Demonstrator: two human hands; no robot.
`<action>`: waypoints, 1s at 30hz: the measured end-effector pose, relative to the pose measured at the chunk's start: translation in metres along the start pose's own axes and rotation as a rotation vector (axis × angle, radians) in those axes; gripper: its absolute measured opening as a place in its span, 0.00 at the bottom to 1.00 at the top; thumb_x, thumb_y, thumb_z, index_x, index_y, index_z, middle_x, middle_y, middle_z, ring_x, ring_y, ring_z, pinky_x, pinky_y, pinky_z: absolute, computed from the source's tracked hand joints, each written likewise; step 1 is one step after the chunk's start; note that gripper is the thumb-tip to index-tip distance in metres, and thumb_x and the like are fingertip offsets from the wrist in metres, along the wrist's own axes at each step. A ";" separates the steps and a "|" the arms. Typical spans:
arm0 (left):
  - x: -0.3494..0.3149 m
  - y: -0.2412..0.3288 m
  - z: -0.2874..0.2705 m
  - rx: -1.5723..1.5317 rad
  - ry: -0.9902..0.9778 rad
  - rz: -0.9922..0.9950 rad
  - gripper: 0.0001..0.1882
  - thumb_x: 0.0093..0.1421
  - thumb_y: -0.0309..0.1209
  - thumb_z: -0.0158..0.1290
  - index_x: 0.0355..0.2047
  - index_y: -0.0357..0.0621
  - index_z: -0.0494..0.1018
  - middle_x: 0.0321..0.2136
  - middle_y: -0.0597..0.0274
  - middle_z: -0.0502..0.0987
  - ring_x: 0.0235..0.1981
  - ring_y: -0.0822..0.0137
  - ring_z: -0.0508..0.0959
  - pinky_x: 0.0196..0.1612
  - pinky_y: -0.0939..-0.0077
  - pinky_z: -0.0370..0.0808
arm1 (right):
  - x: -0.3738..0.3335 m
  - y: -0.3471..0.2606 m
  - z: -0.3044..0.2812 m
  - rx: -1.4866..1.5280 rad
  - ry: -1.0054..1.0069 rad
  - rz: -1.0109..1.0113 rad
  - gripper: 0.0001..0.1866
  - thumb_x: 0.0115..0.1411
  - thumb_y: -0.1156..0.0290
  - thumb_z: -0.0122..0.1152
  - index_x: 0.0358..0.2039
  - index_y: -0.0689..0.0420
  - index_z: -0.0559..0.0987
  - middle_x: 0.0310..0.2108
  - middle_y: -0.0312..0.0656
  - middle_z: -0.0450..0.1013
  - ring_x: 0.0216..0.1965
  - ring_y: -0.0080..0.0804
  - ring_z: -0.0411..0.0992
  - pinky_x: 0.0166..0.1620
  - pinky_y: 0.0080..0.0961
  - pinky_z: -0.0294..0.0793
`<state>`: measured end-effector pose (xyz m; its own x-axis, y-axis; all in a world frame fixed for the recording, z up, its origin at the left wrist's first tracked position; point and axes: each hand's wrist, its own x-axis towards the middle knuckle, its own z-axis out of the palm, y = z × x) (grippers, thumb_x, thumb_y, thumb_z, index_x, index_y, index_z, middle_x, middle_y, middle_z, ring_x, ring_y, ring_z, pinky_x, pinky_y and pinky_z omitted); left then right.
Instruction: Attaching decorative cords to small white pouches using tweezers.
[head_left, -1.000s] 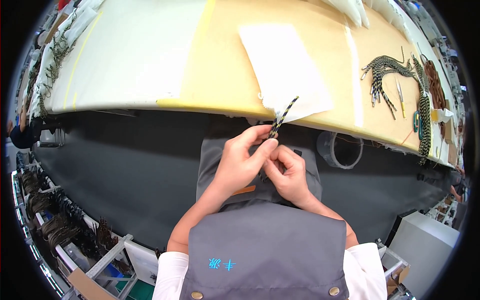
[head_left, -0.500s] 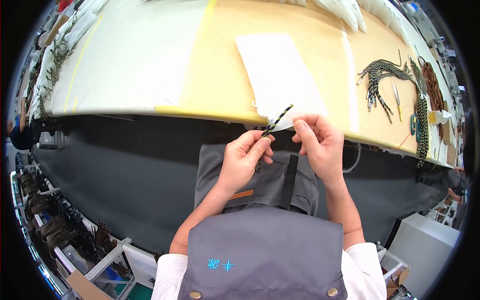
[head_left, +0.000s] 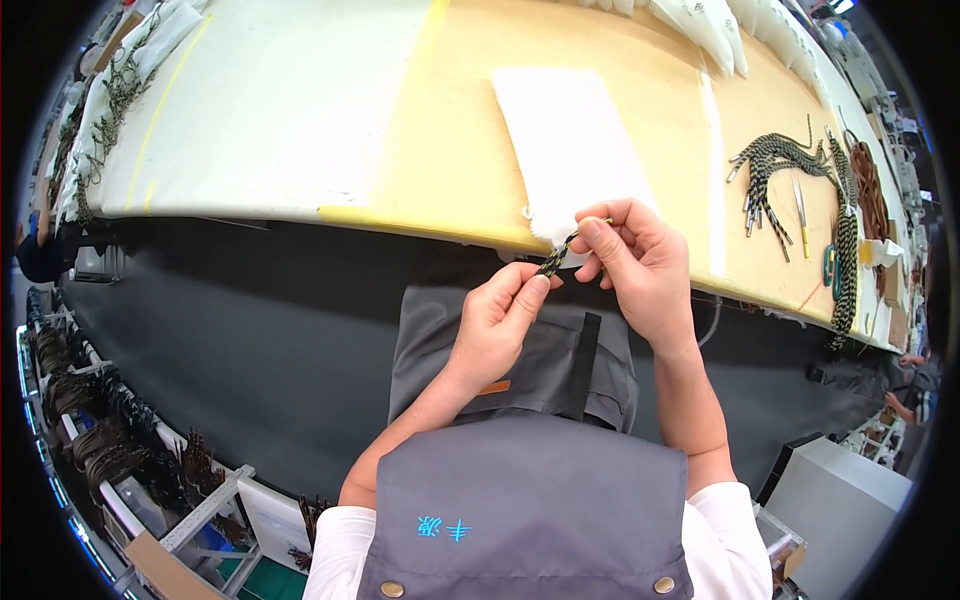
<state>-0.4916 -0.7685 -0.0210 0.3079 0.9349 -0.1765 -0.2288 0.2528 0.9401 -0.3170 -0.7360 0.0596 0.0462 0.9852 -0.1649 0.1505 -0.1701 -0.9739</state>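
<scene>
A black cord with yellow-green flecks (head_left: 556,257) stretches between my two hands, just in front of the table's near edge. My left hand (head_left: 497,318) pinches its lower part between thumb and fingertips. At the cord's upper end, my right hand (head_left: 640,262) closes thumb and forefinger on it; the other fingers curl beneath. Part of the cord looks doubled or twisted near the left fingertips, but its exact shape is too small to tell. Behind the hands a white sheet (head_left: 570,140) lies on the table and reaches its near edge.
On the table's right lie a bundle of patterned cords with metal tips (head_left: 775,165), pointed tweezers (head_left: 800,205), green-handled scissors (head_left: 829,266), a long hanging cord bundle (head_left: 845,270) and brown cords (head_left: 868,185). White plastic bags (head_left: 705,30) lie at the back. Racks of cords (head_left: 110,450) stand lower left.
My right hand, empty before, has moved in and taken hold of the cord's upper end. My left hand has shifted slightly right and tilted the cord.
</scene>
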 end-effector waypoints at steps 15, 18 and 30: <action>-0.002 0.002 0.000 0.063 0.186 0.165 0.08 0.70 0.26 0.54 0.39 0.33 0.79 0.28 0.70 0.78 0.25 0.83 0.65 0.29 0.85 0.64 | 0.042 -0.036 -0.011 -0.517 -0.445 -0.601 0.06 0.61 0.79 0.65 0.40 0.61 0.82 0.31 0.42 0.81 0.31 0.30 0.81 0.35 0.23 0.78; 0.003 0.004 -0.001 0.471 0.304 0.470 0.04 0.66 0.21 0.56 0.37 0.33 0.78 0.24 0.63 0.75 0.23 0.79 0.68 0.27 0.82 0.65 | 0.060 -0.038 0.017 -0.537 -0.586 -0.627 0.05 0.59 0.77 0.66 0.37 0.58 0.82 0.29 0.40 0.80 0.32 0.34 0.80 0.35 0.28 0.78; 0.012 0.001 -0.011 0.982 0.385 0.906 0.09 0.51 0.15 0.61 0.33 0.31 0.77 0.39 0.51 0.79 0.29 0.60 0.79 0.31 0.72 0.77 | 0.067 -0.011 0.032 -0.702 -0.366 -0.906 0.10 0.54 0.69 0.71 0.37 0.54 0.81 0.35 0.38 0.75 0.37 0.39 0.74 0.39 0.32 0.75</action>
<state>-0.4985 -0.7544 -0.0249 0.0947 0.7271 0.6800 0.5750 -0.5975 0.5589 -0.3473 -0.6679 0.0538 -0.6200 0.6809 0.3899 0.4936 0.7248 -0.4807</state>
